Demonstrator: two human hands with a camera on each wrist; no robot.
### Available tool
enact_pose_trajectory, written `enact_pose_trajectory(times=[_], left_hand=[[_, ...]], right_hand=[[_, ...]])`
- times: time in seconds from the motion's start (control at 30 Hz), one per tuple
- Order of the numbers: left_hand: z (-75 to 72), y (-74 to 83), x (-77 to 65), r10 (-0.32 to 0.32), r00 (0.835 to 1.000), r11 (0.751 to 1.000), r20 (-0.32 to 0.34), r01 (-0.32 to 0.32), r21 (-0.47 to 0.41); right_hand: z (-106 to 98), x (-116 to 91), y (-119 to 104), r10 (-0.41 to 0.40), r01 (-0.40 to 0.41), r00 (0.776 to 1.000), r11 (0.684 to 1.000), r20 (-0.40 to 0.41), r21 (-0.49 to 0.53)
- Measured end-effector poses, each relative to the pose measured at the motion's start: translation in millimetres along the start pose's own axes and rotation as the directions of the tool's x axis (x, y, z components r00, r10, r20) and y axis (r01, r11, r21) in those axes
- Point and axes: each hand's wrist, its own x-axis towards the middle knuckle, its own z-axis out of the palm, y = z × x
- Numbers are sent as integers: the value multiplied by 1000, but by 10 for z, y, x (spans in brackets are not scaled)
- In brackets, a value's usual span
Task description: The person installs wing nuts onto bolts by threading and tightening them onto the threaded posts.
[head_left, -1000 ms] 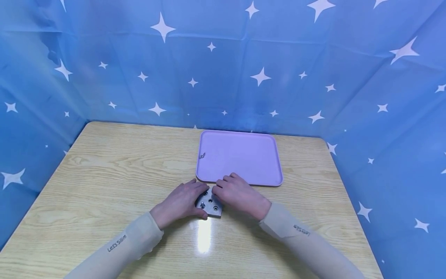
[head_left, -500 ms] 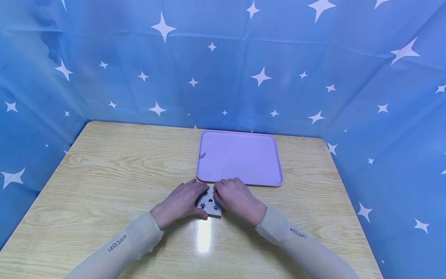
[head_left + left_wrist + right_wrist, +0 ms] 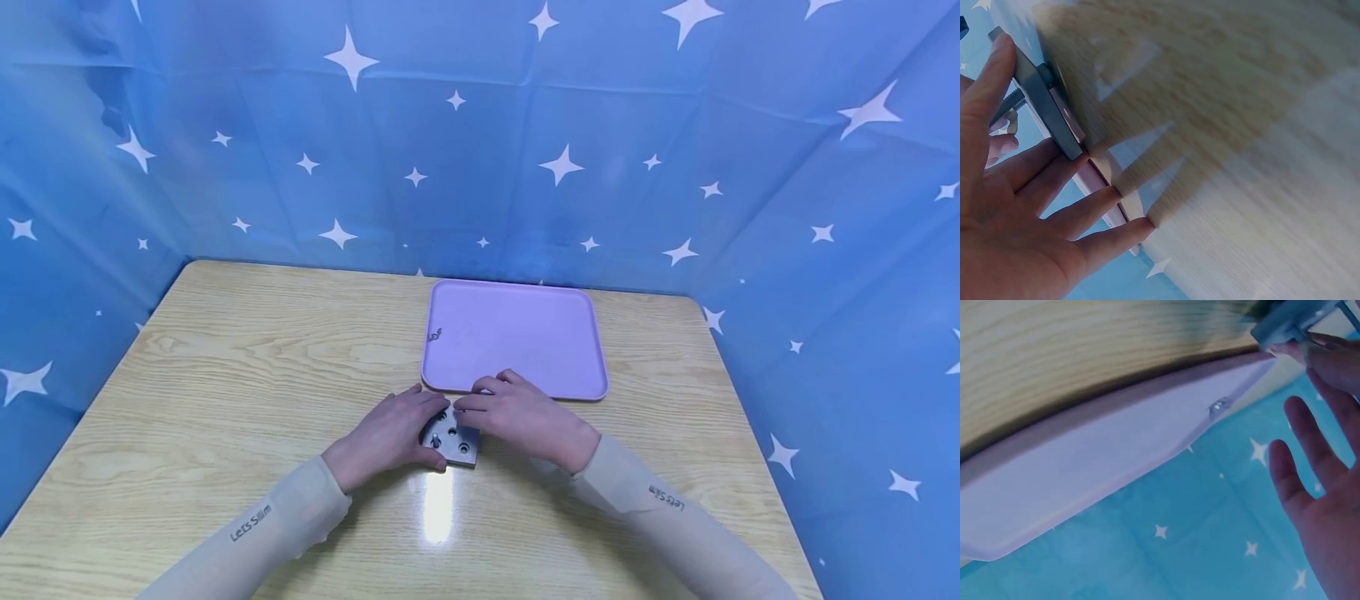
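While my left hand (image 3: pixel 395 432) grips the metal plate (image 3: pixel 456 442) near the purple tray (image 3: pixel 517 333), my right hand (image 3: pixel 521 418) is at a bolt (image 3: pixel 1012 101), pinch unclear; probably bolt-turning, next calling for a steady plate.

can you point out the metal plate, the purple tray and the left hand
metal plate (image 3: pixel 452 442): head view, on its upper face, among the holes
purple tray (image 3: pixel 517 337): head view, on its bare floor, near the middle
left hand (image 3: pixel 393 430): head view, on the back of the hand
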Motion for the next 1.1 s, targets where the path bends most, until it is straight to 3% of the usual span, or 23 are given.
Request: enact_pose_trajectory(times=[0.2,0.47,0.6,0.77,0.87,1.0,1.1], left_hand=[[6,1,6,-13,1000,1000,2,13,2],[4,10,1,-18,1000,1000,5,18,7],[9,5,-2,-22,1000,1000,6,22,11],[13,1,-1,-12,1000,1000,-4,12,8],[14,-1,-2,-2,1000,1000,-10,2,10],[9,1,-11,1,1000,1000,-10,-1,17],[11,-3,-9,4,1000,1000,-12,-4,26]], right_hand=[[79,33,-25,32,-33,999,998,-31,-50],[136,134,-113,172,-174,984,983,-35,-52],[162,177,-168,261,-262,963,965,-60,-18],[191,221,-241,389,-384,913,921,-120,64],[197,231,-271,428,-420,895,904,-126,85],[173,207,-258,439,-430,896,895,-67,116],[111,167,-191,389,-383,921,910,-4,157]])
